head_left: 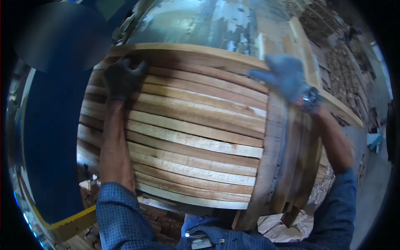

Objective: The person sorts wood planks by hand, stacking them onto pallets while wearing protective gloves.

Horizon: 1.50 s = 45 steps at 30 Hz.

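Note:
My left hand (122,78), in a dark grey glove, rests over the far left part of a row of wooden slats (196,127). Its thumb stands apart from the fingers, whose tips are in shadow against a long wooden plank (187,54). This plank lies across the far side of the row and runs on past it to the right. My right hand (287,75), in a grey-blue glove and slightly blurred, is closed over the plank near the row's right end. The thumb points left along its near side; the other fingertips are hidden.
A worn metal surface (196,23) lies beyond the plank. Thicker boards (273,150) run along the right end of the slats. A blue panel (52,141) with a yellow edge (75,223) stands at left. Stacked wood pieces (343,71) are at far right.

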Motion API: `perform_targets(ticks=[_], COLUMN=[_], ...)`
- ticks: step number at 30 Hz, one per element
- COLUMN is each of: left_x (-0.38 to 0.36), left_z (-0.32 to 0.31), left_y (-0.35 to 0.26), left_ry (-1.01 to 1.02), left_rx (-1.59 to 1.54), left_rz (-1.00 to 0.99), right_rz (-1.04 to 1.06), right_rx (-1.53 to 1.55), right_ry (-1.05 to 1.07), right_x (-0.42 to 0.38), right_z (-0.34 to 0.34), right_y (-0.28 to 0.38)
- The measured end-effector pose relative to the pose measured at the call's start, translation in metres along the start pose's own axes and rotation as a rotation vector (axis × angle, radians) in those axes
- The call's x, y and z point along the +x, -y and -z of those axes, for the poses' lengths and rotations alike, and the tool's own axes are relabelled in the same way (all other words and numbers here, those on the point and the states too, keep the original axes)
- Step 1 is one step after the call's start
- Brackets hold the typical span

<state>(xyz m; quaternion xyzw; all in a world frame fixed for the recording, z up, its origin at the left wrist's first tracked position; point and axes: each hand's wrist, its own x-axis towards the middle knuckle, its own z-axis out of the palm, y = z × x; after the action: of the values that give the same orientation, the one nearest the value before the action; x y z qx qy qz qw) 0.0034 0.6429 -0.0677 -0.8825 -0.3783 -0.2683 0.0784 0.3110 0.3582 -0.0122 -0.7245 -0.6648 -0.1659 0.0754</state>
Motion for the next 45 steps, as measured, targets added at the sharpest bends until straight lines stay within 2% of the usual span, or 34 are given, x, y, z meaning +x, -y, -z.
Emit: perform_targets(ticks=[1,3,5,6,7,8,9,11,14,15,16,17,19,21,22,24,25,27,29,31,34,38,43,45], left_x=[0.0,0.002,0.0,0.001,0.0,0.0,0.002,0.0,0.005,0.003,0.002,0.006,0.005,0.005,0.002,0.002,0.003,0.004,0.002,0.002,0.003,0.003,0.001,0.0], left_z=[-0.004,0.003,0.005,0.002,0.002,0.004,0.006,0.01,0.014,0.016,0.016,0.016,0.021,0.021,0.006,0.011,0.011,0.006,0.006,0.01,0.017,0.02,0.017,0.013], left_y=[0.002,-0.002,-0.005,-0.004,-0.002,-0.003,-0.004,-0.006,-0.017,-0.018,-0.018,-0.019,-0.017,-0.023,-0.006,-0.011,-0.014,-0.014,-0.013,-0.017,-0.024,-0.028,-0.027,-0.025], left_ry=[-0.014,0.117,0.057,0.079,0.102,0.103,0.108,0.091,0.099,0.119,0.131,0.181,0.247,0.211,0.156,0.175,0.177,0.162,0.149,0.171,0.225,0.105,0.118,0.119], left_rx=[-0.01,-0.01,-0.085,-0.094,-0.092,-0.059,-0.021,-0.021,-0.054,-0.091,-0.071,-0.007,0.095,-0.005,0.039,0.043,0.036,0.045,0.059,0.014,0.012,-0.101,-0.083,-0.088], left_rz=[-0.012,0.018,-0.03,0.009,0.056,0.045,0.032,0.03,0.05,0.063,0.077,0.099,0.145,0.124,0.069,0.065,0.066,0.054,0.05,0.092,0.137,0.07,0.118,0.093], right_rz=[-0.011,-0.019,-0.079,-0.022,0.045,0.005,0.057,0.004,-0.059,0.02,0.024,-0.046,-0.237,-0.187,-0.184,-0.108,-0.114,-0.049,-0.069,-0.151,-0.128,-0.023,0.043,0.147], right_rx=[0.046,0.107,0.174,0.25,0.332,0.27,0.155,0.2,0.189,0.243,0.363,0.333,0.171,0.032,0.054,0.047,0.05,0.024,0.08,0.177,0.116,0.195,0.28,0.373], right_ry=[0.018,0.073,0.126,0.061,0.088,0.116,0.078,0.167,0.194,0.301,0.073,0.079,0.342,0.324,0.331,0.203,0.205,0.149,0.136,0.34,0.466,0.596,0.616,0.528], right_x=[0.009,0.027,0.056,0.07,0.092,0.111,0.128,0.136,0.09,0.065,0.023,-0.015,-0.076,-0.13,-0.144,-0.152,-0.15,-0.133,-0.102,-0.057,0.008,0.061,0.084,0.085], right_z=[0.0,-0.017,-0.037,-0.044,-0.05,-0.058,-0.067,-0.052,-0.001,0.017,0.016,0.027,0.072,0.079,0.069,0.062,0.059,0.051,0.037,0.026,-0.008,-0.033,-0.047,-0.049], right_y=[0.009,0.016,0.036,0.05,0.062,0.081,0.093,0.107,0.072,0.041,0.011,-0.017,-0.073,-0.121,-0.134,-0.143,-0.142,-0.126,-0.096,-0.065,-0.019,0.021,0.02,0.015])
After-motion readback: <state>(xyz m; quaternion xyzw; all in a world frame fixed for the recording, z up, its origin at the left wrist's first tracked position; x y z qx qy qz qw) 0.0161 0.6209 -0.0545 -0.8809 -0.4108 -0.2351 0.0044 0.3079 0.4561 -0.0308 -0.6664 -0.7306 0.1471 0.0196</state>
